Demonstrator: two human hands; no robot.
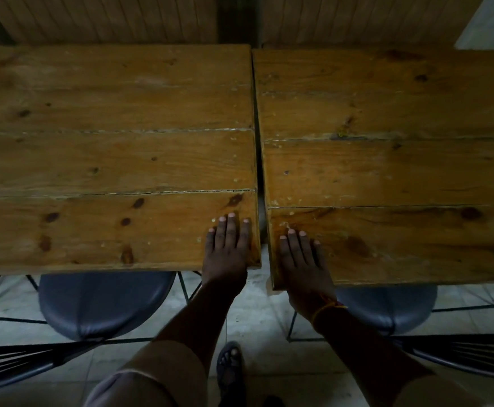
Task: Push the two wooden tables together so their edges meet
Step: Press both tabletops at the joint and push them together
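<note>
Two plank-topped wooden tables stand side by side, the left table (107, 160) and the right table (386, 171). Their facing edges touch or nearly touch at the far end, and a narrow wedge-shaped gap opens toward me. The right table's near edge sits a little closer to me than the left one's. My left hand (228, 248) lies flat on the left table's near right corner, fingers together. Flat on the right table's near left corner rests my right hand (301, 259), with a thread band at the wrist. Neither hand grips anything.
A dark round padded stool (105, 301) is tucked under the left table and another stool (392, 306) under the right. Black wire chair frames (14, 365) flank me low on both sides. Pale floor tiles and my sandalled foot (230, 368) show below. A slatted wooden wall (107, 19) runs behind the tables.
</note>
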